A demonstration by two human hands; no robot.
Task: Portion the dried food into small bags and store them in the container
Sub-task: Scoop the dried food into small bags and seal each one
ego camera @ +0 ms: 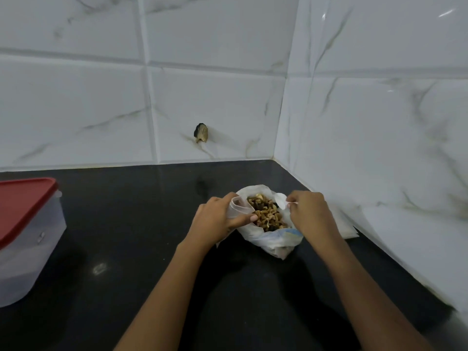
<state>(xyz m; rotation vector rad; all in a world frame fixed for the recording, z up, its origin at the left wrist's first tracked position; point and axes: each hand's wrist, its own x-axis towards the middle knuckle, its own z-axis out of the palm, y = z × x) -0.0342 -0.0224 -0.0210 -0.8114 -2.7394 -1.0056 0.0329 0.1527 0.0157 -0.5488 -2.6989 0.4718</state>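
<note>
At the left edge of the frame, a translucent container (27, 236) stands on the black counter (126, 224) with its red lid (22, 206) on, well apart from the work. Toward the centre, the left grip (215, 219) is closed on a small clear bag (239, 207), pinching it near its mouth and holding it against the left rim of a large white bag (273, 243). That large bag sits on the counter just right of centre with its top folded open. The dried food (266, 214), brown and yellowish curled pieces, fills it nearly to the rim. At the bag's right rim the right grip (309, 214) pinches the handle of a white spoon (281, 200), whose bowl hangs over the edge of the food. Whether the bowl carries anything I cannot tell. Farther right, a flat pale packet (347, 224) lies against the tiled wall; it may be spare bags, but that is unclear.

The food looks dry, light and brittle, so it should pour easily off the spoon but could crumble if pressed. The small bag is thin, limp film that will probably collapse shut unless its mouth is held spread, so the best hold is at the mouth, as now. The large bag has no stiff wall and may slump or spill if the spoon pushes sideways, so shallow scoops from the top seem safest. The container looks rigid, and its lid has yet to come off.
</note>
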